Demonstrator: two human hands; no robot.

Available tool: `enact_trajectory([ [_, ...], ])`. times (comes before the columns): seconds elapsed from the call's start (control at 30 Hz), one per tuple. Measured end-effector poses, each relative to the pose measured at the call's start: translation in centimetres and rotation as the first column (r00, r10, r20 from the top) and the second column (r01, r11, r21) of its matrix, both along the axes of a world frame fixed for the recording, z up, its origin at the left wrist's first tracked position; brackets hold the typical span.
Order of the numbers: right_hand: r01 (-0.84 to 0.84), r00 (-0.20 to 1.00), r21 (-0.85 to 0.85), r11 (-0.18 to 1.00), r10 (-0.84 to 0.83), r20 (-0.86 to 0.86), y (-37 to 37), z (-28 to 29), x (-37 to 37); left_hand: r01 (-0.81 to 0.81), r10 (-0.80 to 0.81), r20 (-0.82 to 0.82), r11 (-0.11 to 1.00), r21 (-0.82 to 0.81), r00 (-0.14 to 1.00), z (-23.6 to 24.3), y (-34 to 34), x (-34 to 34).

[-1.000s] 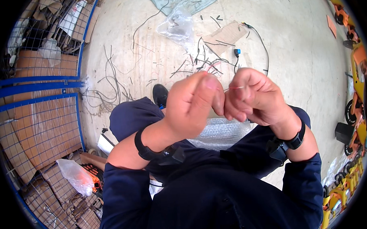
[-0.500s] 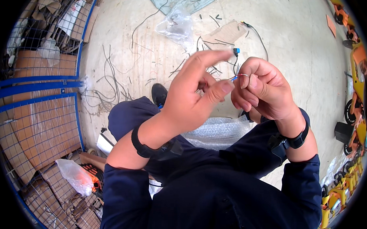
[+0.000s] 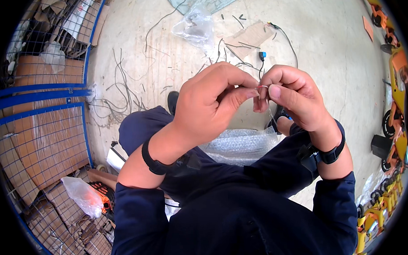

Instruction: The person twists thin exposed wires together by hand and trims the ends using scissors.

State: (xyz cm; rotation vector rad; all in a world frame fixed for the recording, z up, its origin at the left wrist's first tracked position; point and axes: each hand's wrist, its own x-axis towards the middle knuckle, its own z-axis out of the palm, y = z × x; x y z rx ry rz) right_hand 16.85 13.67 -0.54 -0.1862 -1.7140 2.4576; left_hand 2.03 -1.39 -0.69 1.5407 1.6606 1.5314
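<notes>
Stained concrete (image 3: 331,46), hands (image 3: 201,105) pinching thin wire (image 3: 262,86)

navy sleeves (image 3: 139,215) | navy trousers (image 3: 143,129) | black wrist straps (image 3: 334,153) | boxy black modules (image 3: 308,158)

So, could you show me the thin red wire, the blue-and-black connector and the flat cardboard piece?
Thin red wire (image 3: 262,86): head view, on its short visible stretch.
Blue-and-black connector (image 3: 262,55): head view, on its blue part.
Flat cardboard piece (image 3: 252,34): head view, near its middle.
</notes>
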Motion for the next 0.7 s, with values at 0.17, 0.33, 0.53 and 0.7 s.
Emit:
enact_trajectory([
  [0.17, -0.022, 1.0, -0.016, 1.0, 0.022, 0.006, -0.1, 0.0, -0.1, 0.012, 0.007, -0.132, 0.99, 0.143, 0.991, 0.1, 0.5, -0.3],
  [0.33, -0.05, 0.999, -0.002, 0.999, 0.05, -0.003, -0.1, -0.1, -0.1, 0.031, 0.004, -0.218, 0.987, 0.156, 0.976, 0.1, 0.4, -0.5],
  [0.53, -0.043, 0.998, 0.043, 0.998, 0.041, 0.055, -0.3, 0.6, 0.2, 0.027, 0.019, -0.28, 0.987, 0.158, 0.96, 0.1, 0.6, -1.0],
  [0.7, 0.052, 0.995, 0.213, 0.976, -0.068, 0.07, -0.9, 0.9, 0.2, 0.022, 0.038, -0.354, 0.986, 0.163, 0.934, 0.1, 0.6, -1.5],
])
